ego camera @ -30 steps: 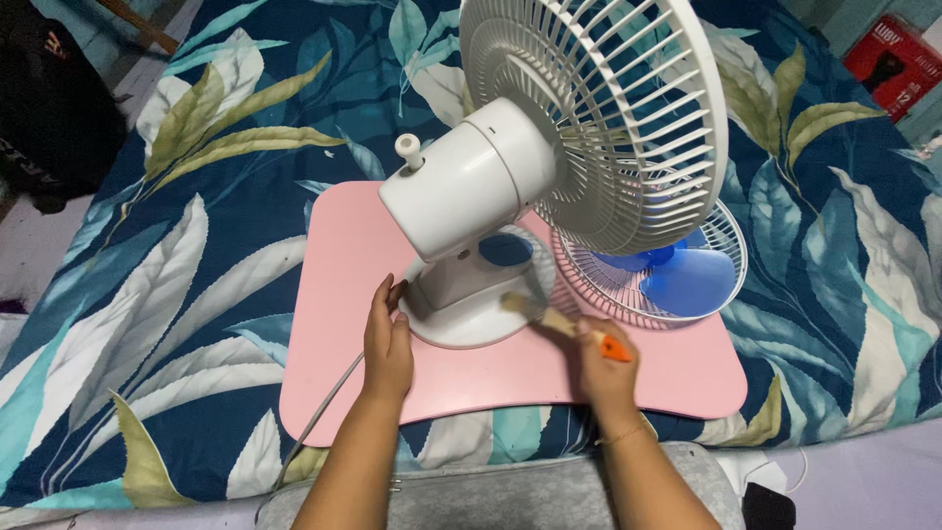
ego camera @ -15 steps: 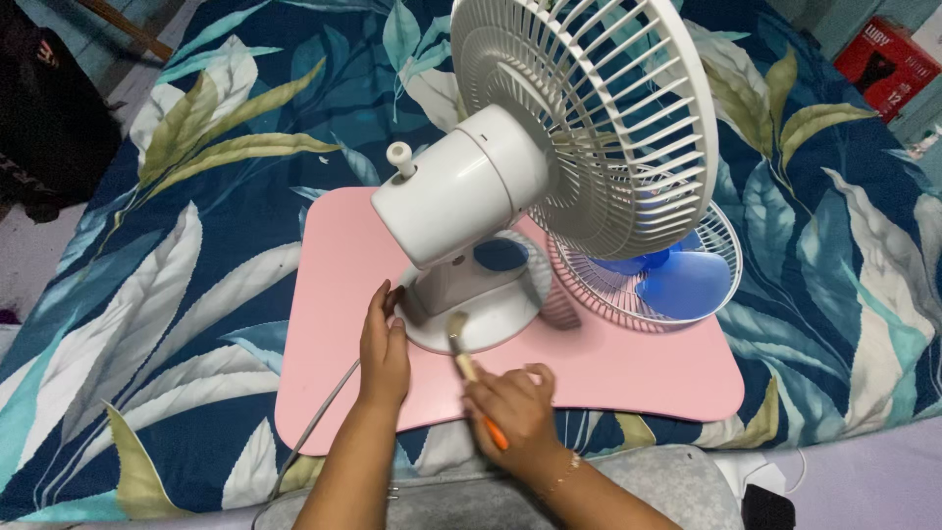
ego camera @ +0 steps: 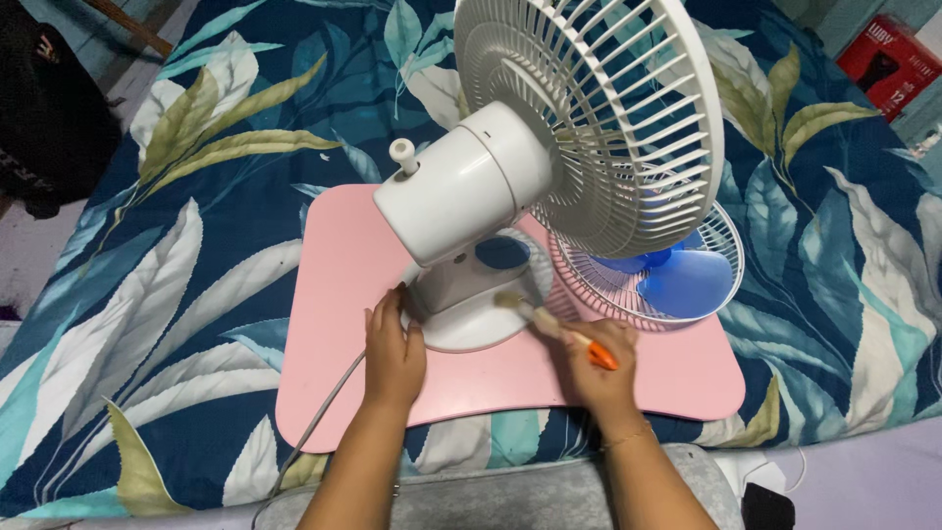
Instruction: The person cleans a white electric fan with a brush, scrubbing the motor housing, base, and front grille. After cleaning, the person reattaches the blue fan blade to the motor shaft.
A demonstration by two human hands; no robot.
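1. Fingers of the right hand (ego camera: pixel 597 365) are curled tight around a small brush (ego camera: pixel 551 324), the kind with a wooden shaft and an orange end. The bristle tip is right up against the round base of the white desk fan (ego camera: pixel 471 196), on the side nearest the blue blade.
2. Left hand (ego camera: pixel 392 348) is laid flat with its fingers together, not wrapped around anything, fingertips pressed on the near edge of the fan base. Looks like it's just steadying it.
3. The fan itself stands upright on a pink board (ego camera: pixel 343 294), pretty much in the middle, motor housing facing the camera and the rear grille tilted up and away.
4. Just behind and to the right of the base, the front grille (ego camera: pixel 706 236) lies flat on the board with the loose blue fan blade (ego camera: pixel 677 280) sitting in it. So the blade is off the fan.
5. A grey cord (ego camera: pixel 324 412) runs from the base down past the left wrist and off the board's near edge.
6. The board lies on a bedspread (ego camera: pixel 177 245) with a big leaf print, dark blue, teal and cream.
7. Top right corner has a red box (ego camera: pixel 888 59) off the bed, and something dark sits at the far left edge, can't tell what.
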